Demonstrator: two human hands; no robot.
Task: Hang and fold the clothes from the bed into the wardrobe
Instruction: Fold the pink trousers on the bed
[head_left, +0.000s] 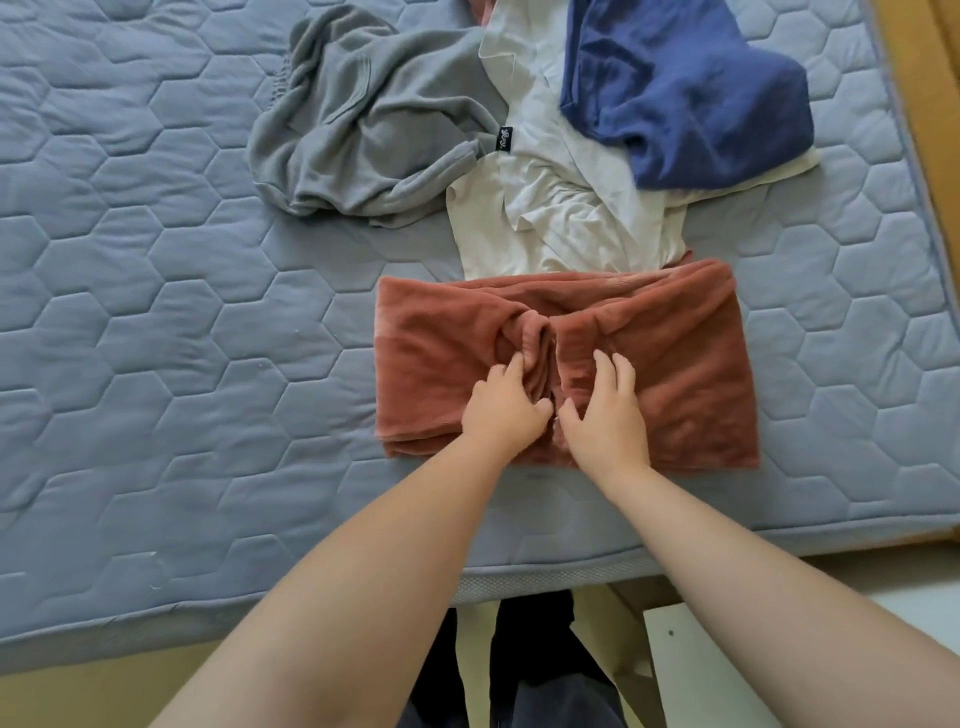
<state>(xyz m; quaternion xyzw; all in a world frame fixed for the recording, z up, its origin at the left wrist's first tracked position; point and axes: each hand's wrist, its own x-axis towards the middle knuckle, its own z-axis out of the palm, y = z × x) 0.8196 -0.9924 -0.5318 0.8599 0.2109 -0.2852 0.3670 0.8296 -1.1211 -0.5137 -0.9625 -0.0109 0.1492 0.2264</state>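
Observation:
A rust-red fleecy garment (675, 364) lies folded into a wide band near the bed's front edge. Both of my hands are on its middle, where the cloth bunches into a vertical ridge. My left hand (501, 405) pinches that ridge from the left with curled fingers. My right hand (605, 410) presses on the cloth just right of the ridge, fingers spread and slightly bent. Behind the red garment lie a white shirt (550, 208), a crumpled grey garment (363, 135) to its left and a blue garment (691, 104) on its right.
The bed (156, 338) has a grey-blue quilted cover with a hexagon pattern; its left half is bare. The front edge runs just below my wrists. A white furniture panel (696, 670) stands at the lower right, a wooden floor (930, 130) at the far right.

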